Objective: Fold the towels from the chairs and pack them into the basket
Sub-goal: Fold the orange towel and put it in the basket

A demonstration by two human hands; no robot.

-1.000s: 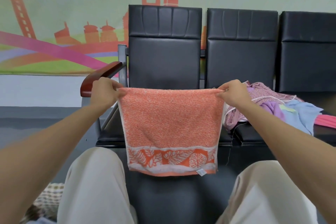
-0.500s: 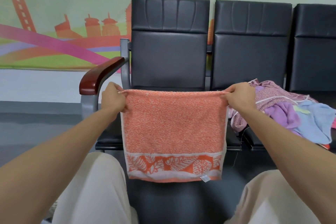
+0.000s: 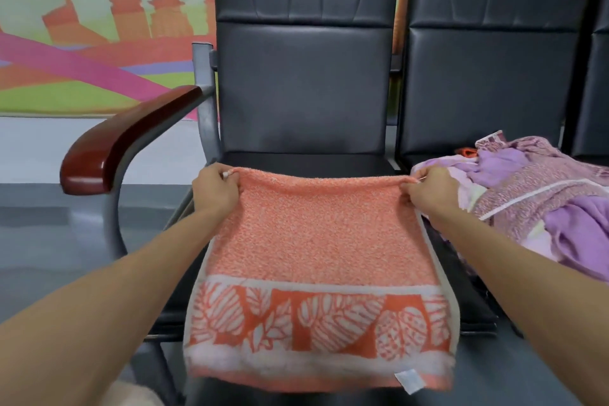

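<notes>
An orange towel [image 3: 316, 241] with a white leaf-pattern border lies spread over the seat of the left black chair [image 3: 303, 92], its lower edge hanging over the seat's front. My left hand [image 3: 214, 189] pinches its far left corner and my right hand [image 3: 428, 189] pinches its far right corner, both low over the seat. A heap of purple and pink towels [image 3: 534, 198] lies on the neighbouring chair seat to the right. No basket is in view.
A red-brown wooden armrest [image 3: 122, 145] on a grey metal frame juts out to the left of the chair. A second black chair [image 3: 494, 59] stands to the right. A colourful mural covers the wall behind, above grey floor.
I have moved closer and lowered the towel from hanging in the air onto the left chair's seat. Both hands keep their grip on its top corners.
</notes>
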